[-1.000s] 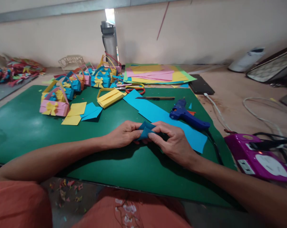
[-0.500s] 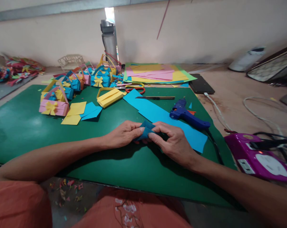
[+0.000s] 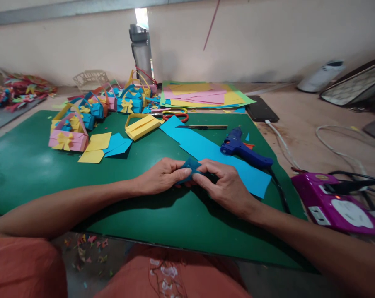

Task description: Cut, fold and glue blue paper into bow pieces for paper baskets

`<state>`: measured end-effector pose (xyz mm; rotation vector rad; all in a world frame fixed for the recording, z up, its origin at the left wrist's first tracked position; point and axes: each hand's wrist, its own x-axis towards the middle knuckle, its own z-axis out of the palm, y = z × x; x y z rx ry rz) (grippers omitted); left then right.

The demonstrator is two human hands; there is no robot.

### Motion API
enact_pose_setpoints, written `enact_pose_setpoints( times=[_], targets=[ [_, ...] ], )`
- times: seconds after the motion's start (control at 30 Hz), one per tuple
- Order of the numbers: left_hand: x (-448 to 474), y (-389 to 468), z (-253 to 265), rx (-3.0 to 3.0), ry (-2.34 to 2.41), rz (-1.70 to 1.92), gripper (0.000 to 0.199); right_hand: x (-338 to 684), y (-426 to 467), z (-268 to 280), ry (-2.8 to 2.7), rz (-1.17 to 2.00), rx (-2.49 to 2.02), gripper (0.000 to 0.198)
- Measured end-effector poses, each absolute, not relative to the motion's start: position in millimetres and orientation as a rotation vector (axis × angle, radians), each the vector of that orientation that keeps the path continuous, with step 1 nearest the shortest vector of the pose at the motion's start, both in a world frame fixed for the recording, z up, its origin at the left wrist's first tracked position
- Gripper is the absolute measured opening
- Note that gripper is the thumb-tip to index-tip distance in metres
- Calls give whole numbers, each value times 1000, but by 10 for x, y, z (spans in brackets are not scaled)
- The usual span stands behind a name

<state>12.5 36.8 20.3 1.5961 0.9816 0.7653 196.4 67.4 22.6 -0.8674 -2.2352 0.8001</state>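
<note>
Between both hands, above the green mat (image 3: 137,223), is a small folded piece of blue paper (image 3: 190,165). My left hand (image 3: 164,176) grips its left side, thumb on top. My right hand (image 3: 226,182) pinches its right side between thumb and fingers, which partly hide it. Just beyond my right hand lie long blue paper strips (image 3: 206,155). A blue glue gun (image 3: 245,152) rests across their right part. A yellow folded paper basket (image 3: 143,126) lies on its side past my left hand, near yellow paper squares (image 3: 95,147) and blue paper pieces (image 3: 118,145).
Finished paper baskets (image 3: 68,138) cluster at the back left. Scissors (image 3: 175,115) and a craft knife (image 3: 202,127) lie behind the strips, before stacked coloured sheets (image 3: 206,96). A phone (image 3: 262,109) and a purple power strip (image 3: 336,207) with cables are on the right.
My fingers have pressed the blue paper's folded flap down, the left thumb shifting inward over it. The view has shifted slightly; other things stay in place.
</note>
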Motion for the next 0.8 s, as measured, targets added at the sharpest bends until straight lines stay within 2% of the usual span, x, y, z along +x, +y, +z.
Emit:
enact_pose_setpoints(
  times=[0.23,0.8],
  targets=[
    [132,367,194,1600,985,767,29,1969,678,213,-2233,818,-883,20],
    [138,365,164,1521,1005,774,47,1948,651,241,-2198,801,-965,20]
  ],
)
